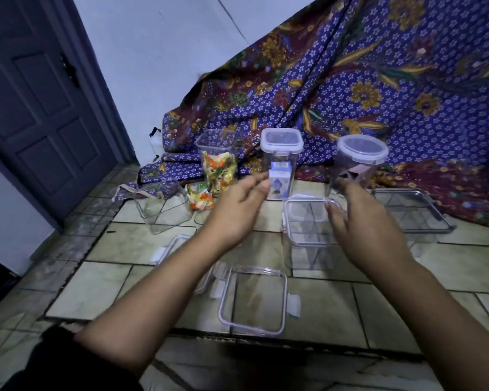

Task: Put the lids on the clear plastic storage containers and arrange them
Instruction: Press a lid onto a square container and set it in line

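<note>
Both hands reaching over tiled floor [102, 280], holding nothing. Left hand [235, 210] hanging open, fingers spread, before lidded square container [281, 165] (blue carton inside). Right hand [370, 230] lying open, fingertips touching lid on near container [308, 230]. Round lidded container [360, 162] standing behind. Loose lid [253, 299] lying nearer camera.

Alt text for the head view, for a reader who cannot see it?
Two bare hands, left and right, reach over a square clear plastic container with its lid on on a tiled floor. A loose rectangular clear lid lies nearer.
</note>
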